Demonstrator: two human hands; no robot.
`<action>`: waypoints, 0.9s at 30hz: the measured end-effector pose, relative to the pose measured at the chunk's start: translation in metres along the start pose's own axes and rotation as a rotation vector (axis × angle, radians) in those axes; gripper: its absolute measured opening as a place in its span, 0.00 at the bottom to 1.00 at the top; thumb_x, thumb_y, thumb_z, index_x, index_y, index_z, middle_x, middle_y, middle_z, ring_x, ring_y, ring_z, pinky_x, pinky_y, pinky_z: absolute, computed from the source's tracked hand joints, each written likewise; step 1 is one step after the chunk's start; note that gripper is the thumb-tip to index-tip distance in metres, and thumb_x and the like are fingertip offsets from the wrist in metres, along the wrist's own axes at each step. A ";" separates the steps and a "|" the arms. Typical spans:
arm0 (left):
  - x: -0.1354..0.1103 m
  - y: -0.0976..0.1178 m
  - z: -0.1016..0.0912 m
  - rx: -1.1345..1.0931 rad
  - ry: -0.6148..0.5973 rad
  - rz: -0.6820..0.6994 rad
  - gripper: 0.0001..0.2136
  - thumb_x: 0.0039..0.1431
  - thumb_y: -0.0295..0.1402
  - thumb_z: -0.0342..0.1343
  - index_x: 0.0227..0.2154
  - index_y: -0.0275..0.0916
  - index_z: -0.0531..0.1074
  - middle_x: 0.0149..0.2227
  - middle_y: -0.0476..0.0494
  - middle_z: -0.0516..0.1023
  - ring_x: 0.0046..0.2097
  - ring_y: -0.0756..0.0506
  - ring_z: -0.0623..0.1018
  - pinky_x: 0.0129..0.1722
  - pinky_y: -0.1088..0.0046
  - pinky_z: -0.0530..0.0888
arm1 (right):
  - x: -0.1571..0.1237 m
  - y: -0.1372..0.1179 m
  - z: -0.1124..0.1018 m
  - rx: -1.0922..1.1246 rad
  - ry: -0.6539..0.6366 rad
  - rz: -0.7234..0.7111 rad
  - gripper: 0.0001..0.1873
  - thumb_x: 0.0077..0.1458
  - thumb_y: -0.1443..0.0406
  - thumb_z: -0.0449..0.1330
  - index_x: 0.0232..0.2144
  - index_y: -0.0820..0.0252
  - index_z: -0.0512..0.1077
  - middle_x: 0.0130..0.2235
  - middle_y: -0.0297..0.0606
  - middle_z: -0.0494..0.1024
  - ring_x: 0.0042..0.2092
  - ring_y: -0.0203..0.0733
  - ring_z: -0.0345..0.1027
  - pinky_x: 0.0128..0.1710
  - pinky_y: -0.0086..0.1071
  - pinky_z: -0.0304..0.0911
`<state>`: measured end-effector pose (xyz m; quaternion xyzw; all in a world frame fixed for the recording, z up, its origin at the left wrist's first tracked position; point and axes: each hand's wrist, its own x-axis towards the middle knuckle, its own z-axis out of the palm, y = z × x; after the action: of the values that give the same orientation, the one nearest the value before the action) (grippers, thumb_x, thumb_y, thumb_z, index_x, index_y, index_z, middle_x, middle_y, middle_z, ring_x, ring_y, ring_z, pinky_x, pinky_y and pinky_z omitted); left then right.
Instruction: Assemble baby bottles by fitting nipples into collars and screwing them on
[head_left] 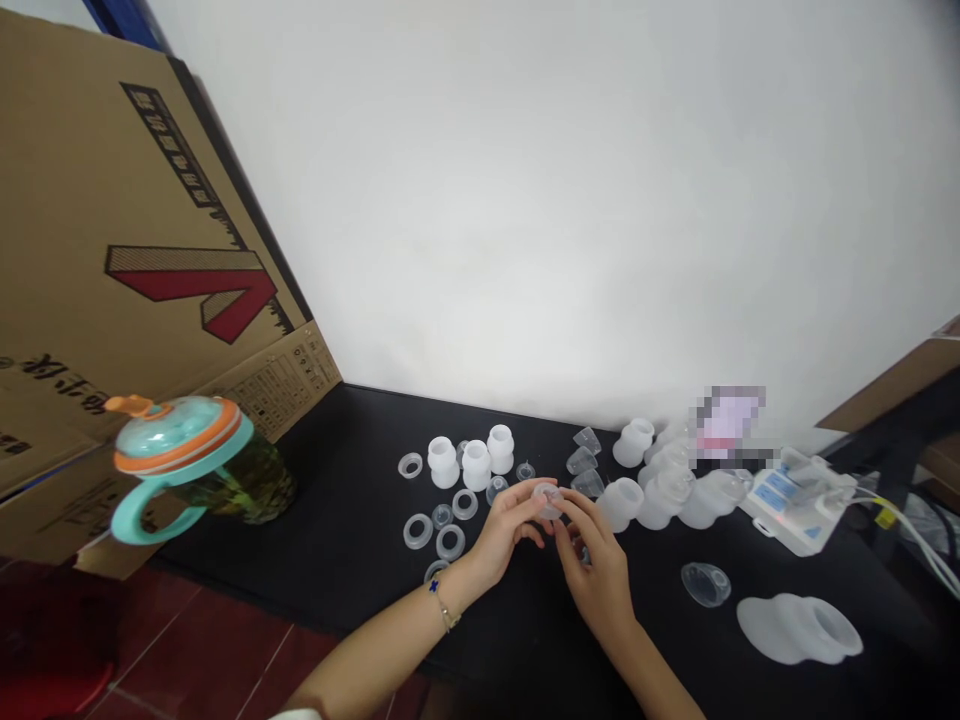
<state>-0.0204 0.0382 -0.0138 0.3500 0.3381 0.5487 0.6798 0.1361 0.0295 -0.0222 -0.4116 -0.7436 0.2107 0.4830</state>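
My left hand (pixel 510 535) and my right hand (pixel 596 570) meet over a black mat (pixel 352 550), fingers pinched together on one small clear plastic cap (pixel 547 497). A thin bracelet sits on my left wrist. Just beyond the hands lie clear rings (pixel 442 530), three white frosted round pieces (pixel 474 462) and small clear cone-shaped parts (pixel 583 462). To the right stands a row of larger frosted white parts (pixel 660 495).
A teal and orange lidded mug (pixel 195 470) stands at the mat's left, before large cardboard boxes (pixel 127 260). At right lie a clear dome (pixel 705 584), a big frosted funnel piece (pixel 799 628) and a white device with tubing (pixel 799 500). A white wall rises behind.
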 end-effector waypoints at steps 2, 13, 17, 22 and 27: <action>-0.001 0.002 0.001 -0.002 0.039 0.008 0.20 0.57 0.38 0.65 0.50 0.36 0.76 0.44 0.39 0.80 0.37 0.46 0.80 0.26 0.79 0.74 | 0.001 -0.002 0.000 0.026 -0.007 0.043 0.16 0.65 0.66 0.56 0.54 0.51 0.73 0.56 0.45 0.74 0.30 0.36 0.74 0.26 0.30 0.71; -0.002 -0.001 0.002 0.125 0.101 0.050 0.17 0.59 0.42 0.63 0.47 0.39 0.76 0.41 0.41 0.80 0.43 0.43 0.80 0.30 0.77 0.77 | 0.007 -0.004 -0.001 0.016 0.040 0.194 0.14 0.64 0.58 0.59 0.49 0.55 0.73 0.44 0.41 0.80 0.28 0.38 0.71 0.25 0.30 0.69; -0.002 -0.001 0.002 0.220 0.102 0.110 0.16 0.60 0.44 0.62 0.44 0.39 0.78 0.35 0.44 0.78 0.38 0.45 0.78 0.29 0.78 0.76 | 0.007 -0.002 0.000 0.012 0.003 0.176 0.12 0.64 0.57 0.59 0.46 0.55 0.75 0.42 0.40 0.80 0.29 0.39 0.72 0.26 0.30 0.69; -0.002 -0.001 0.002 0.260 0.111 0.137 0.16 0.59 0.45 0.62 0.42 0.39 0.79 0.34 0.46 0.76 0.35 0.47 0.77 0.28 0.77 0.75 | 0.006 0.000 0.001 0.026 0.002 0.138 0.12 0.65 0.57 0.58 0.44 0.55 0.77 0.44 0.42 0.79 0.30 0.39 0.73 0.26 0.30 0.70; -0.004 0.000 0.005 0.283 0.095 0.165 0.14 0.59 0.42 0.63 0.43 0.38 0.78 0.34 0.45 0.76 0.35 0.47 0.76 0.28 0.77 0.74 | 0.007 -0.001 0.000 0.035 0.023 0.120 0.13 0.64 0.55 0.59 0.43 0.55 0.77 0.42 0.41 0.80 0.29 0.40 0.73 0.25 0.31 0.70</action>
<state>-0.0168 0.0343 -0.0104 0.4427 0.4139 0.5654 0.5595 0.1343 0.0348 -0.0182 -0.4494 -0.7082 0.2473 0.4851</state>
